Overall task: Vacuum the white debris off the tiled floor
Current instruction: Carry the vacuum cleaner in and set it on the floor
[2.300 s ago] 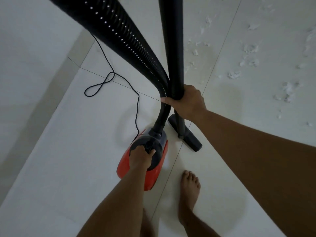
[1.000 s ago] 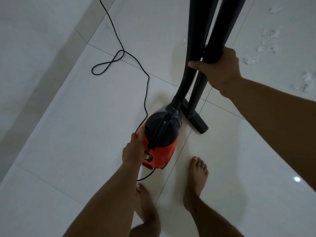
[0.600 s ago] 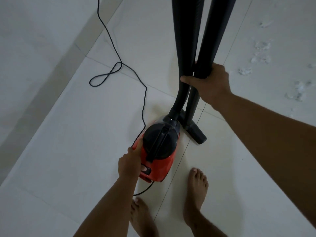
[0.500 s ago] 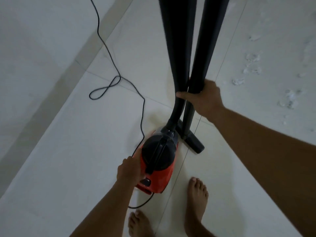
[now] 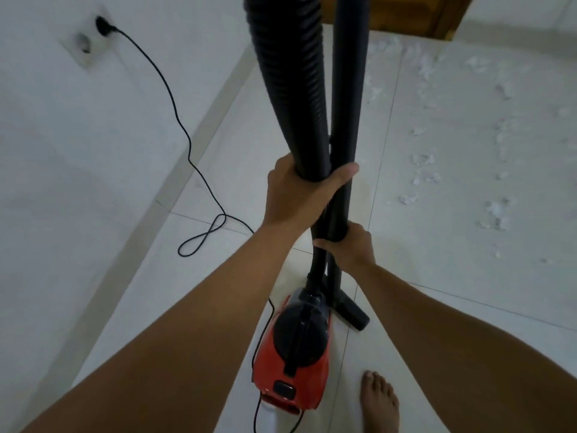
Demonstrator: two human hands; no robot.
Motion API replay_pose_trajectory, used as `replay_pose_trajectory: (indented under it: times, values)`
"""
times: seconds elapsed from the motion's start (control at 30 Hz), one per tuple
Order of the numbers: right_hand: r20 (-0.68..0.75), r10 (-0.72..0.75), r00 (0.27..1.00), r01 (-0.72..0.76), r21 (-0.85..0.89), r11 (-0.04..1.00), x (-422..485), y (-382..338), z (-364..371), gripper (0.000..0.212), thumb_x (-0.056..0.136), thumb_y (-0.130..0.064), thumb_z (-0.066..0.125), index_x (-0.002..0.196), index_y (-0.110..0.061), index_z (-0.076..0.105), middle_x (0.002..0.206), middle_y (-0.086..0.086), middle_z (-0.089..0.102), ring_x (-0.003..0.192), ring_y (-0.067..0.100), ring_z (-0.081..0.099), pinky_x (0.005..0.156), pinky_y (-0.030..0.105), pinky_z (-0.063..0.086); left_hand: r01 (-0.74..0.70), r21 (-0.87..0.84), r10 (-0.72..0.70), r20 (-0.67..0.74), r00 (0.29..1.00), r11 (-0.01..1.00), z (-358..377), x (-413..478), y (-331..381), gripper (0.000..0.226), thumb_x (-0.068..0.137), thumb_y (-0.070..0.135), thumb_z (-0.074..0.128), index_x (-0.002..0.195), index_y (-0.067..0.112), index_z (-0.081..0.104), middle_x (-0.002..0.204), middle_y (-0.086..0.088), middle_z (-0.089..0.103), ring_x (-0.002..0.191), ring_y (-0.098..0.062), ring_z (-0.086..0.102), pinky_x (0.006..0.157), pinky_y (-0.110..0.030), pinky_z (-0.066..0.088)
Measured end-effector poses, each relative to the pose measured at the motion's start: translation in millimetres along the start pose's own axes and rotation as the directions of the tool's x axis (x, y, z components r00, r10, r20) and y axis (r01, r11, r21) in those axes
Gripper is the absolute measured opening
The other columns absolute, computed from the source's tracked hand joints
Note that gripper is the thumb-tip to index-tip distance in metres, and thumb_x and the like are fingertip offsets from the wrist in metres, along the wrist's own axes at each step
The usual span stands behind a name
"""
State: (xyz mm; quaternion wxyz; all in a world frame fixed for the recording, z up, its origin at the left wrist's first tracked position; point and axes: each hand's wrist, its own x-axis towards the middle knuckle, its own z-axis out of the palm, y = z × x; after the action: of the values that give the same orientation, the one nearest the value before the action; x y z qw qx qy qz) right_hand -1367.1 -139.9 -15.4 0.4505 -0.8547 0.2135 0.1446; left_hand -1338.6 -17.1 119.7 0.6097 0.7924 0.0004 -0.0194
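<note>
Left grip (image 5: 293,195): fingers and thumb curled round the ribbed black hose (image 5: 287,82), thumb tip lying across to the smooth wand (image 5: 348,89) beside it. Right grip (image 5: 349,245): lower down, wrapped round the wand, thumb hooked across the hose's thin lower end. Hose and wand stand nearly upright, side by side, touching where I hold them.

Floor nozzle (image 5: 351,310) sits flat on the tiled floor (image 5: 218,292), below my right grip and just beside the red vacuum body (image 5: 293,364).

White debris (image 5: 424,173): loose flecks and tufts scattered over the tiles to the right of both grips and further out, well apart from the nozzle. Thickest toward the far right.

Power cord (image 5: 175,98) runs from the wall socket (image 5: 90,45) down the left, loops once on the floor, passes behind my left arm. My bare foot (image 5: 379,401) is right of the vacuum body.
</note>
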Motion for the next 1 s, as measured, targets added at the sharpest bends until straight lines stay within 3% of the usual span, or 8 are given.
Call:
replay_pose_trajectory:
  times: [0.23,0.33,0.5,0.6,0.73,0.8,0.87,1.0]
  values:
    - [0.082,-0.065,0.994,0.063,0.028,0.998,-11.7,-10.4,-19.2,0.065,0.079,-0.021,0.086,0.139,-0.019,0.059,0.125,0.002,0.07,0.113,0.025,0.067,0.094,0.034,0.054,0.1,0.135,-0.078,-0.159,0.984,0.986,18.7,8.5,8.6,0.049,0.078,0.052,0.084,0.115,0.022,0.074,0.089,0.017,0.067,0.085,-0.003,0.066,0.074,-0.017,0.054]
    - [0.15,-0.154,0.976,0.12,0.214,0.969,-19.6,-37.6,-70.5,0.077,0.084,-0.006,0.067,0.154,-0.027,0.044,0.145,0.003,0.057,0.131,0.024,0.056,0.103,0.036,0.05,0.14,0.128,-0.114,-0.193,0.974,0.982,19.1,-0.3,9.2,0.048,0.077,0.051,0.085,0.111,0.019,0.073,0.092,0.014,0.069,0.087,-0.004,0.067,0.082,-0.026,0.058]
    - [0.024,-0.401,0.916,0.362,0.387,0.848,-42.6,-184.9,-201.9,0.056,0.101,-0.007,0.055,0.153,-0.024,0.043,0.14,0.002,0.057,0.121,0.015,0.057,0.097,0.032,0.045,0.222,0.121,-0.197,-0.189,0.962,0.967,23.2,-13.0,24.4,0.036,0.079,0.045,0.085,0.1,0.019,0.07,0.083,0.019,0.062,0.073,0.006,0.059,0.065,-0.009,0.046]
    - [0.147,-0.519,0.842,0.458,0.314,0.832,-65.2,-276.3,-252.0,0.059,0.097,-0.025,0.069,0.148,-0.033,0.041,0.126,-0.003,0.065,0.114,0.017,0.065,0.093,0.037,0.053,0.268,0.129,-0.241,-0.191,0.951,0.955,26.4,-20.8,27.8,0.041,0.078,0.049,0.085,0.103,0.019,0.072,0.087,0.012,0.07,0.077,0.002,0.065,0.065,-0.014,0.051]
    - [0.197,-0.468,0.861,0.474,0.021,0.881,-88.1,-322.6,-258.8,0.055,0.089,-0.019,0.08,0.139,-0.017,0.057,0.119,0.009,0.07,0.104,0.026,0.072,0.084,0.042,0.064,0.316,0.147,-0.291,-0.168,0.942,0.937,26.7,-35.5,37.0,0.037,0.08,0.048,0.084,0.101,0.019,0.071,0.085,0.008,0.072,0.073,-0.001,0.067,0.058,-0.009,0.051]
    - [0.196,-0.471,0.86,0.486,-0.034,0.873,-99.0,-324.3,-254.5,0.051,0.089,-0.014,0.08,0.135,-0.013,0.059,0.121,0.01,0.068,0.107,0.027,0.07,0.087,0.044,0.063,0.322,0.154,-0.313,-0.077,0.947,0.934,18.1,-45.1,40.5,0.041,0.079,0.049,0.085,0.108,0.024,0.07,0.089,0.008,0.074,0.082,-0.004,0.07,0.062,-0.008,0.05]
    - [0.163,-0.51,0.844,0.528,-0.09,0.844,-116.8,-325.0,-258.2,0.053,0.088,-0.017,0.081,0.136,-0.013,0.058,0.124,0.008,0.066,0.112,0.026,0.066,0.096,0.044,0.059,0.329,0.148,-0.347,0.118,0.93,0.933,0.5,-58.3,45.8,0.055,0.075,0.04,0.09,0.123,0.037,0.064,0.102,0.012,0.073,0.099,-0.002,0.068,0.083,-0.018,0.053]
    - [0.07,-0.597,0.799,0.6,-0.162,0.784,-167.8,-323.3,-283.5,0.049,0.092,-0.018,0.075,0.136,-0.015,0.056,0.126,0.006,0.066,0.115,0.023,0.063,0.097,0.035,0.052,0.249,0.519,-0.49,0.401,0.774,0.817,-49.4,-88.5,61.4,0.085,0.082,0.006,0.079,0.153,0.033,0.041,0.135,0.009,0.057,0.119,-0.012,0.057,0.099,-0.026,0.046]
